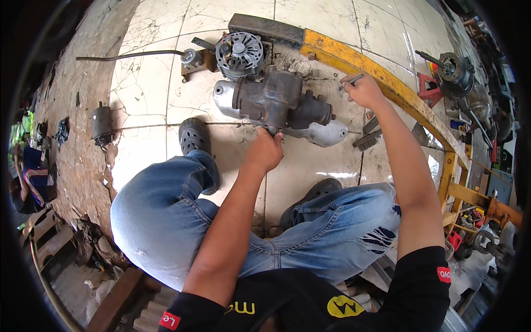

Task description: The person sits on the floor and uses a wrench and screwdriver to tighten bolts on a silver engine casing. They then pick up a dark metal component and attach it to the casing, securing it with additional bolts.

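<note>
Steering gearbox (pixel 279 99) gripped by left hand (pixel 265 150), open tile floor (pixel 149 94) leftward.

Head-worn fisheye view, looking steeply down, close over knees and tiled floor (pixel 155 105)

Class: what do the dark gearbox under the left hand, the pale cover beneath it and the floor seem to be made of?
Gearbox: probably cast iron or steel, dull brown, rusty and greasy. Cover: likely aluminium or plain steel, smooth pale grey with a soft sheen. Floor: glazed white tiles, glossy, cracked, with dark joints. The left hand grips the gearbox's shaft end.
</note>
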### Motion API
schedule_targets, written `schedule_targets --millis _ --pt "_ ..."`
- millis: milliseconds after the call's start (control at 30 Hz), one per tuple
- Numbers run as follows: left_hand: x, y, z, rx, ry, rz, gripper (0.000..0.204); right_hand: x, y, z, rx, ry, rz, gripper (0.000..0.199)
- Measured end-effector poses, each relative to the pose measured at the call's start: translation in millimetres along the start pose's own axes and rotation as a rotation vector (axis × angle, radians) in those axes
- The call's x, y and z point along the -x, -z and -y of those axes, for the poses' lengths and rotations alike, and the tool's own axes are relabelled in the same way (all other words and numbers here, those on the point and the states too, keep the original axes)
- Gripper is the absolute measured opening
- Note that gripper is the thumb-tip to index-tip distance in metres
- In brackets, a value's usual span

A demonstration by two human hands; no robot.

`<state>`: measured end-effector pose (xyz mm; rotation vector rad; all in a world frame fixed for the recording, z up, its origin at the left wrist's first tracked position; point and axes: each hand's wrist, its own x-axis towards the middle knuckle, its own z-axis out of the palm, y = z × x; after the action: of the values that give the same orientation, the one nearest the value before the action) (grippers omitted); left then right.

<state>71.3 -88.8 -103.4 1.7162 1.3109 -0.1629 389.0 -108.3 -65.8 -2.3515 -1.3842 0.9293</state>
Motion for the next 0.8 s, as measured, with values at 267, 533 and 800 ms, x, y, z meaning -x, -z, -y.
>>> schedule_targets --millis 267,533,800 --pt "2 4 -5 -0.031 0.046 0.036 0.046 0 0 -14 -0.157 -0.052 -0.038 0.026" --pt "3 -1 3 -0.058 0.057 0.033 0.047 4 -7 0 -0.127 -0.036 -0.03 0.027" --pt "3 -1 2 -0.043 0.051 0.027 0.046 -1 -9 -7 -0.26 -0.072 0.003 0.025"
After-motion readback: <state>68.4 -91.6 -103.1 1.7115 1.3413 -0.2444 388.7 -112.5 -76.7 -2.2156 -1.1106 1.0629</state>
